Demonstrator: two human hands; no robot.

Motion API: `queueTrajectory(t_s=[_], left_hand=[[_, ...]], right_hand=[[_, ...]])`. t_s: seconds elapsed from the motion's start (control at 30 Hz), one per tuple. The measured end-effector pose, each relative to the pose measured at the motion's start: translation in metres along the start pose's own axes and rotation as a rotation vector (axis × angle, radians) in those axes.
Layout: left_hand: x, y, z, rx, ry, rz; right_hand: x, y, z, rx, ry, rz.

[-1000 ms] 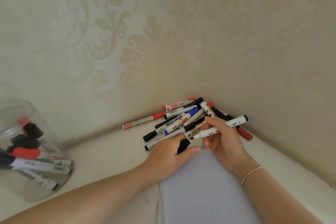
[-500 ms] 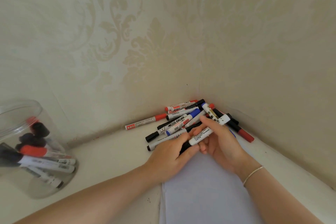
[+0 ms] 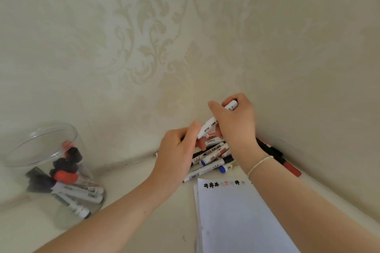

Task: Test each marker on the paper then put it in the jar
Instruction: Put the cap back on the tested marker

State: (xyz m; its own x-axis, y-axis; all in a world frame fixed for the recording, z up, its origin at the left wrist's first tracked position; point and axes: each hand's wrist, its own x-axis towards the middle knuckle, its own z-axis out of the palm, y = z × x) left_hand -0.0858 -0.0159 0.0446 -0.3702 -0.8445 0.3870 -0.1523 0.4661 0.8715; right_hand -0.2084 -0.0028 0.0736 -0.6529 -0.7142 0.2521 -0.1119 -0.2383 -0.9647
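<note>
My right hand [image 3: 236, 127] grips a white marker [image 3: 209, 127] and holds it tilted above the pile of markers [image 3: 213, 156] in the wall corner. My left hand [image 3: 176, 156] pinches the marker's lower end, which is hidden by its fingers. White paper [image 3: 236, 222] lies below the hands, with black and faint test scribbles [image 3: 211, 185] along its top edge. A clear plastic jar [image 3: 41, 146] stands at the left with several capped markers inside.
Patterned walls meet in a corner right behind the pile. A red-capped marker [image 3: 292, 170] lies along the right wall. The white tabletop [image 3: 144, 211] stretches between jar and paper.
Both hands have lifted from the paper's top edge up above the pile, carrying the white marker. The marker now tilts more steeply. The scribbles on the paper are now uncovered.
</note>
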Motion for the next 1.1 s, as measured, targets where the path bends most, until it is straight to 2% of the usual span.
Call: queueTrajectory(t_s=[0.33, 0.5, 0.57, 0.67, 0.73, 0.77, 0.8, 0.83, 0.93, 0.97, 1.03, 1.1], left_hand=[[-0.013, -0.014, -0.008, -0.006, 0.065, -0.096], [-0.012, -0.016, -0.014, 0.086, -0.015, -0.109], [-0.005, -0.015, -0.019, 0.097, 0.012, -0.095], [0.007, -0.008, -0.025, -0.103, 0.096, -0.18], [0.009, 0.0, -0.034, -0.145, 0.197, -0.092], [0.008, 0.005, -0.041, -0.095, 0.252, -0.014], [0.007, 0.01, -0.051, -0.013, 0.308, 0.064], [0.006, 0.015, -0.062, 0.076, 0.359, 0.144], [0.001, 0.035, -0.102, 0.29, 0.48, 0.356], [-0.001, 0.041, -0.115, 0.355, 0.517, 0.4], [-0.004, 0.046, -0.14, 0.477, 0.588, 0.45], [-0.005, 0.045, -0.16, 0.589, 0.638, 0.452]], right_hand=[[-0.028, 0.009, 0.015, -0.011, 0.015, 0.082], [-0.029, 0.02, 0.015, -0.005, -0.03, 0.217], [-0.026, 0.026, 0.019, 0.065, -0.001, 0.31], [-0.025, 0.031, 0.035, 0.303, 0.064, 0.448], [-0.024, 0.03, 0.046, 0.438, -0.035, 0.527], [-0.022, 0.032, 0.051, 0.429, -0.112, 0.549], [-0.022, 0.033, 0.054, 0.333, -0.192, 0.539], [-0.02, 0.037, 0.056, 0.114, -0.278, 0.467], [-0.019, 0.061, 0.054, -1.004, -0.623, -0.052], [-0.021, 0.07, 0.054, -1.309, -0.709, -0.195], [-0.028, 0.083, 0.06, -1.65, -0.785, -0.34], [-0.03, 0.086, 0.068, -1.751, -0.807, -0.416]])
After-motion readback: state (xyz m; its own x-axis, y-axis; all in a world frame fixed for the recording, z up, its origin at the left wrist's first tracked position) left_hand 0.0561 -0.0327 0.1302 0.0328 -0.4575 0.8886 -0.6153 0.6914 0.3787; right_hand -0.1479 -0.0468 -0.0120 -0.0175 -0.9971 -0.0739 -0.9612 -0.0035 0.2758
